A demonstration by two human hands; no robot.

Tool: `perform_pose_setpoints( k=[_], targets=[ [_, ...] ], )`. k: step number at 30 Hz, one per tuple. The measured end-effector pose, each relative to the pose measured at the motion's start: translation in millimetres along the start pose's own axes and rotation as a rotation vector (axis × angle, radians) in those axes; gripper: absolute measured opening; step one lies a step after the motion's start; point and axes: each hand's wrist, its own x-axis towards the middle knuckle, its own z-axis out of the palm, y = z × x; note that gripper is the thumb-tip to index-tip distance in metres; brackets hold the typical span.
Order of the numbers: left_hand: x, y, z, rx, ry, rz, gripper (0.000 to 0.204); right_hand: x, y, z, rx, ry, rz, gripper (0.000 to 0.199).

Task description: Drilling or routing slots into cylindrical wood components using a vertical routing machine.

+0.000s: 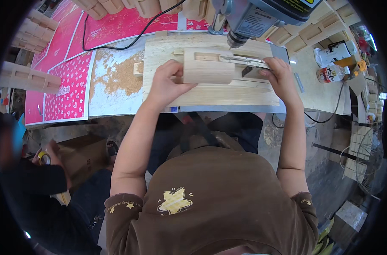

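Note:
A pale wooden block (208,73) with a rounded face and a long recess along its top rests on a plywood board (219,97). My left hand (165,83) grips its left end, thumb along the near side. Between the thumb and fingers of my right hand (280,76) is the end of a slim metal strip (246,62), whose other end reaches over the block's recess. Just below that strip, a small dark bracket-like piece (247,71) stands on the board. Above the block's far side hangs the chuck (236,39) of a bench drill.
Sawdust (121,74) covers the table left of the board. Similar wooden pieces (29,77) are stacked along the left and back. A black cable (138,38) loops behind. At right stand a plastic bottle (331,74) and a blue marker-like stick (299,83). A co-worker with tape (43,158) sits lower left beside a cardboard box (82,159).

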Motion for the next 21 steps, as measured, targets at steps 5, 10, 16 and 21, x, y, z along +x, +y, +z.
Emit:
perform_pose_setpoints(
  k=[5, 10, 16, 21],
  targets=[
    [-32, 1, -73, -0.419, 0.099, -0.404, 0.025, -15, 2, -5, 0.024, -0.023, 0.036, 0.026],
    [-37, 15, -88, -0.698, 0.222, -0.606, 0.031, -16, -16, 0, 0.017, -0.024, 0.038, 0.026],
    [-43, 33, -89, -0.785, 0.283, -0.619, 0.026, -13, -29, 6, 0.042, 0.014, -0.057, 0.027],
    [-38, 35, -137, -0.268, 0.342, -0.395, 0.03, -29, -15, 8, -0.039, 0.074, -0.059, 0.033]
  ],
)
